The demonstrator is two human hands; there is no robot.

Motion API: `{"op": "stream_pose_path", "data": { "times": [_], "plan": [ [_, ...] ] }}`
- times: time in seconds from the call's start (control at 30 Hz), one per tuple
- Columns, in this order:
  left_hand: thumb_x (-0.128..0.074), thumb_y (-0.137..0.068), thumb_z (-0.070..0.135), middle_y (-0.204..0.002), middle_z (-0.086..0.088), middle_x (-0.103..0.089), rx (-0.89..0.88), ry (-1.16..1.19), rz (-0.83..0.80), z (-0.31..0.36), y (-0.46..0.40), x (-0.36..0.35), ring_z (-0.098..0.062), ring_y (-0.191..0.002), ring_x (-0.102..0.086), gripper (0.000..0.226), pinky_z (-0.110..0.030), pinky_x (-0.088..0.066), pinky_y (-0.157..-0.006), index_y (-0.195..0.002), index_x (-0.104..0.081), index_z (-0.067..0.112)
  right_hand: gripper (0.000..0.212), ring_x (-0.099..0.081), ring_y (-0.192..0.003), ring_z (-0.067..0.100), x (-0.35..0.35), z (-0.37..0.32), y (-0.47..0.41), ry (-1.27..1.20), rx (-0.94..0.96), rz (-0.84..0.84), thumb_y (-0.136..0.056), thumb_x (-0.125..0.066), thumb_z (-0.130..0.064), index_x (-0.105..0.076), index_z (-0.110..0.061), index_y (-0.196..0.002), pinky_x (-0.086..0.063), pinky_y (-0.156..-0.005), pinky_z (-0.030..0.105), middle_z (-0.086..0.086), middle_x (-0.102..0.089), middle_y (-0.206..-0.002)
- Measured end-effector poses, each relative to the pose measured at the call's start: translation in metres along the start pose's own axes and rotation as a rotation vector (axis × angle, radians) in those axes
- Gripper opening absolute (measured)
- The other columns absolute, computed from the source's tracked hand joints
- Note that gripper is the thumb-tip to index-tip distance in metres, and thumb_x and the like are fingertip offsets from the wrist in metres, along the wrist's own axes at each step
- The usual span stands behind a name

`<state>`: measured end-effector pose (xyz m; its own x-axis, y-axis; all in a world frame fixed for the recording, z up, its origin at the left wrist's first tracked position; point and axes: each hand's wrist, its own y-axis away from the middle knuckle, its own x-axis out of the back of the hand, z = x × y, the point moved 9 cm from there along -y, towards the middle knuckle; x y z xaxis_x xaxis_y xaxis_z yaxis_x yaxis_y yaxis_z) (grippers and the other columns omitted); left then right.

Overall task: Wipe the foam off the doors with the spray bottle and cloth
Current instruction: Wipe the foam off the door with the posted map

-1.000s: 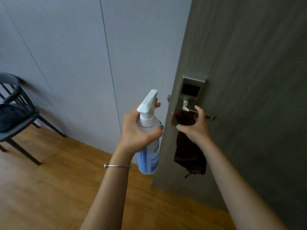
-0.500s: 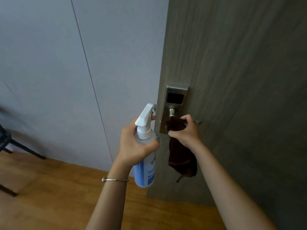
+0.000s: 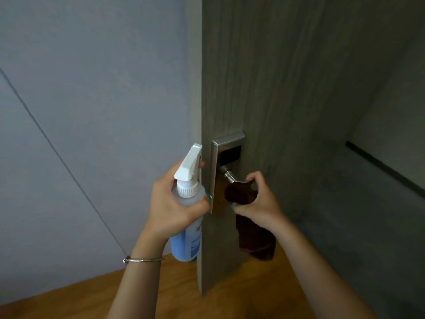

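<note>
A grey wood-grain door (image 3: 287,77) stands ajar, its edge facing me. A metal lock plate (image 3: 217,171) with a dark reader panel sits near that edge, and a lever handle (image 3: 230,176) juts from it. My left hand (image 3: 172,203) grips a clear spray bottle (image 3: 187,226) of blue liquid with a white trigger head, held upright just left of the door edge. My right hand (image 3: 257,201) holds a dark brown cloth (image 3: 253,238) bunched against the lever, the rest hanging down. No foam is visible on the door.
A pale grey panelled wall (image 3: 92,111) fills the left. Wooden flooring (image 3: 161,295) runs below. Behind the door on the right is a grey wall (image 3: 379,203) with a dark strip.
The view has swung right and closer to the door; the chair has left the frame. The door now shows its edge more squarely. Both hands keep their grips, the cloth staying on the lever.
</note>
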<state>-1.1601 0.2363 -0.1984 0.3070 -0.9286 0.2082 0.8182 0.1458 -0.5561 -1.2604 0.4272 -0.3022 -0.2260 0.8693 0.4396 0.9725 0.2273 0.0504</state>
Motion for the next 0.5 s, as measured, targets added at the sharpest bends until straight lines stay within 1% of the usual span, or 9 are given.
{"op": "stream_pose_path", "data": {
  "times": [0.03,0.1,0.17,0.27,0.33,0.37,0.43,0.5],
  "plan": [
    [-0.069,-0.064,0.026,-0.098,0.008,-0.065,-0.010,0.027,-0.024,0.006,0.002,-0.006,-0.012,-0.087,-0.065,0.049,-0.015,-0.051,-0.075,-0.112,-0.057,0.029,0.058,-0.064,-0.085,0.013,0.009,0.005,0.011,0.011,0.000,0.014,-0.071,-0.083,-0.013,-0.041,-0.042,-0.098,-0.048,-0.059,0.022,-0.005,-0.061,-0.098],
    [-0.070,-0.063,0.026,-0.099,0.005,-0.067,-0.008,0.095,-0.073,0.016,0.008,-0.019,-0.017,-0.090,-0.066,0.054,-0.018,-0.053,-0.076,-0.116,-0.059,0.019,0.060,-0.064,-0.085,0.013,0.026,0.015,0.033,0.012,-0.007,0.030,-0.070,-0.084,-0.011,-0.041,-0.044,-0.098,-0.049,-0.059,0.020,-0.003,-0.060,-0.098],
    [-0.071,-0.063,0.025,-0.100,-0.002,-0.069,-0.018,0.158,-0.134,0.030,0.019,-0.034,-0.023,-0.091,-0.067,0.058,-0.023,-0.054,-0.076,-0.117,-0.059,0.011,0.061,-0.062,-0.091,0.014,0.044,0.023,0.056,-0.015,-0.008,0.054,-0.069,-0.085,-0.010,-0.043,-0.045,-0.097,-0.049,-0.065,0.021,-0.005,-0.058,-0.102],
    [-0.071,-0.063,0.018,-0.107,-0.002,-0.068,-0.060,0.260,-0.251,0.055,0.042,-0.060,-0.023,-0.092,-0.067,0.058,-0.026,-0.055,-0.078,-0.120,-0.056,0.016,0.058,-0.063,-0.099,0.017,0.070,0.033,0.092,-0.076,0.009,0.100,-0.067,-0.087,-0.012,-0.047,-0.045,-0.094,-0.052,-0.080,0.030,-0.005,-0.058,-0.105],
    [-0.071,-0.064,0.015,-0.110,-0.005,-0.067,-0.059,0.325,-0.329,0.068,0.057,-0.078,-0.028,-0.089,-0.067,0.058,-0.035,-0.056,-0.077,-0.120,-0.058,0.021,0.059,-0.065,-0.101,0.017,0.086,0.037,0.121,-0.122,0.031,0.135,-0.066,-0.087,-0.011,-0.052,-0.045,-0.098,-0.054,-0.086,0.033,-0.005,-0.061,-0.109],
    [-0.070,-0.064,0.014,-0.110,-0.007,-0.066,-0.062,0.346,-0.352,0.073,0.064,-0.086,-0.029,-0.086,-0.067,0.058,-0.040,-0.057,-0.075,-0.119,-0.060,0.027,0.063,-0.066,-0.102,0.015,0.094,0.038,0.137,-0.146,0.045,0.145,-0.067,-0.087,-0.008,-0.053,-0.044,-0.105,-0.055,-0.088,0.031,-0.007,-0.063,-0.109],
    [-0.071,-0.064,0.015,-0.108,-0.010,-0.066,-0.057,0.369,-0.365,0.082,0.076,-0.099,-0.034,-0.081,-0.066,0.058,-0.049,-0.057,-0.072,-0.117,-0.061,0.035,0.071,-0.068,-0.097,0.010,0.106,0.040,0.169,-0.177,0.066,0.140,-0.069,-0.084,0.003,-0.053,-0.037,-0.119,-0.054,-0.081,0.023,-0.017,-0.067,-0.103],
    [-0.071,-0.063,0.017,-0.105,-0.015,-0.066,-0.043,0.373,-0.360,0.088,0.087,-0.112,-0.037,-0.079,-0.066,0.052,-0.056,-0.055,-0.068,-0.111,-0.063,0.035,0.073,-0.069,-0.085,0.007,0.114,0.040,0.200,-0.176,0.074,0.125,-0.070,-0.081,0.008,-0.049,-0.032,-0.122,-0.051,-0.072,0.018,-0.017,-0.068,-0.092]
  ]
}}
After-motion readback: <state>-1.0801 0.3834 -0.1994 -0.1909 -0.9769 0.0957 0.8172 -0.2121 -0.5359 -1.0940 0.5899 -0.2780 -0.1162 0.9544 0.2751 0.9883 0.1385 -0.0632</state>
